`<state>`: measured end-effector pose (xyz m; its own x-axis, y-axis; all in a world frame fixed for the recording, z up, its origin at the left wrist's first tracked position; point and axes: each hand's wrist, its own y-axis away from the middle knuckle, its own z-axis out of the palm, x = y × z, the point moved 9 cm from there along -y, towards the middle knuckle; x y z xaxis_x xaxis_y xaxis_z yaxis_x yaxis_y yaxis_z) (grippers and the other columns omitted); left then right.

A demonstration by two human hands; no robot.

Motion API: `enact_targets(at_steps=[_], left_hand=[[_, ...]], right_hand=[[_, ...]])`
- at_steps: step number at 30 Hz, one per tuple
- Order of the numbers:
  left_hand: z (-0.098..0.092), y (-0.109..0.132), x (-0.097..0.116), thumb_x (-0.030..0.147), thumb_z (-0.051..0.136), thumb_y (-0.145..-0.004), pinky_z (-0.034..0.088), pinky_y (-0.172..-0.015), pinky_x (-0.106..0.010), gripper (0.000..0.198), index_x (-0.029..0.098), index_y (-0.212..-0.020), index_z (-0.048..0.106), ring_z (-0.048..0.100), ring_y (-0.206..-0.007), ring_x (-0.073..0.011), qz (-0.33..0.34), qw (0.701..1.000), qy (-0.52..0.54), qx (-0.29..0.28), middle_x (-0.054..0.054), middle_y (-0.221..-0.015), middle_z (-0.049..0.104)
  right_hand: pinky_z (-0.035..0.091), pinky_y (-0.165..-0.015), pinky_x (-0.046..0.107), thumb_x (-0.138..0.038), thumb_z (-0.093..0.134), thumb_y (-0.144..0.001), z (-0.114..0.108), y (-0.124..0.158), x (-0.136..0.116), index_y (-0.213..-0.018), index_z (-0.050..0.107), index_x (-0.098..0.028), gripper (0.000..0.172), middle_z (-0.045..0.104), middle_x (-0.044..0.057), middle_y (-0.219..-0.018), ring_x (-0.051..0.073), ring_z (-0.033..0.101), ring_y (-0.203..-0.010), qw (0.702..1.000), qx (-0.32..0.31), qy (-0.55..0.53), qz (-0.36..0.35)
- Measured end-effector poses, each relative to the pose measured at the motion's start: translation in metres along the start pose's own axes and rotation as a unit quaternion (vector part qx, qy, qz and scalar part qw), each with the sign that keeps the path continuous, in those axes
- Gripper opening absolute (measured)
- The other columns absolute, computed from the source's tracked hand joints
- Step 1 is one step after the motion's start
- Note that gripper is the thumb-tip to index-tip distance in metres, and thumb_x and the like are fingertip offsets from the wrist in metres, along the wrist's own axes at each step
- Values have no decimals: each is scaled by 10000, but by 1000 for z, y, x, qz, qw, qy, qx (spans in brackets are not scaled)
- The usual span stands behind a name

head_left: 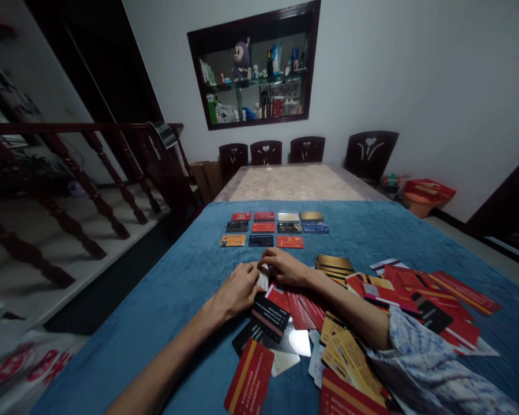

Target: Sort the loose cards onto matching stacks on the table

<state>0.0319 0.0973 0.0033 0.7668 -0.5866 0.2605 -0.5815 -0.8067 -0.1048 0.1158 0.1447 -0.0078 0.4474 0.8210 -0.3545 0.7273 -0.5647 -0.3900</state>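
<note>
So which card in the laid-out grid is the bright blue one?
The blue card, right end of the middle row, just below the gold card; others are red, dark, orange or pale.

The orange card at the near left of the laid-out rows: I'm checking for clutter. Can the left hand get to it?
Probably yes. Only bare blue cloth lies between the left hand and the orange card, and the right hand sits off to the side.
</note>
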Motion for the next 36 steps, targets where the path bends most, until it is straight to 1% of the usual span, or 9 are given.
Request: enact_targets(at_steps=[5,8,10,15,17,20,25,31,36], left_hand=[[-2,2,-7,144,507,-889,477,-943,-389,137,156,-971,616,549,-1080,-257,-7,999,-32,-16,-112,-1132,611],[-3,3,-14,51,448,-845,476,-898,-366,208,168,-913,606,557,-1028,-238,-25,998,-59,-20,-95,-1075,611],[-4,4,-16,28,426,-825,474,-875,-355,236,169,-894,602,554,-1006,-233,-30,997,-74,-18,-92,-1045,609],[-6,4,-12,119,400,-895,475,-909,-372,231,149,-900,629,557,-1002,-237,-26,997,-72,-2,-114,-1038,619],[-8,4,-10,219,456,-912,474,-936,-393,203,144,-917,645,557,-1022,-250,-28,998,-60,6,-121,-1060,622],[-11,4,-11,324,551,-880,480,-936,-426,219,148,-954,660,562,-1019,-267,-37,998,-53,14,-122,-1071,620],[-13,4,-14,283,536,-860,500,-876,-415,197,152,-932,665,580,-947,-259,-52,996,-62,32,-120,-1001,615],[-14,5,-8,206,514,-831,490,-816,-384,130,178,-818,641,588,-874,-247,-25,996,-82,36,-88,-878,621],[-18,5,-11,174,486,-836,491,-790,-362,174,169,-821,659,599,-837,-230,-14,997,-67,48,-81,-837,647]], right_hand=[[485,-855,324,-71,546,-825,-4,0,-1,-1070,702,-167,306,576,91,-1002,196,547,-941,1000,8,-12,-8],[492,-842,316,-93,536,-851,-6,0,-1,-1057,702,-163,274,570,92,-995,192,547,-924,1000,12,-16,-7],[493,-839,312,-102,525,-868,-7,0,-1,-1053,702,-155,262,569,96,-1000,189,550,-917,1000,12,-17,-5],[498,-824,309,-103,521,-881,-7,1,0,-1059,698,-151,256,577,102,-1010,187,566,-898,1000,16,-21,1],[500,-827,312,-111,529,-885,-7,1,0,-1059,698,-155,247,581,103,-1020,188,573,-900,1000,17,-21,3],[504,-833,314,-136,542,-894,-8,1,0,-1070,695,-160,234,583,102,-1035,186,581,-902,1000,17,-21,2],[506,-834,316,-174,540,-921,-10,1,-3,-1086,693,-154,225,594,106,-1039,183,592,-901,999,27,-28,1],[499,-813,288,-165,538,-927,-13,1,-12,-1055,701,-159,207,604,87,-990,167,600,-879,999,18,-45,-14],[493,-843,295,-86,582,-837,-15,1,-14,-1070,700,-154,270,618,88,-1024,178,597,-930,999,14,-41,-21]])
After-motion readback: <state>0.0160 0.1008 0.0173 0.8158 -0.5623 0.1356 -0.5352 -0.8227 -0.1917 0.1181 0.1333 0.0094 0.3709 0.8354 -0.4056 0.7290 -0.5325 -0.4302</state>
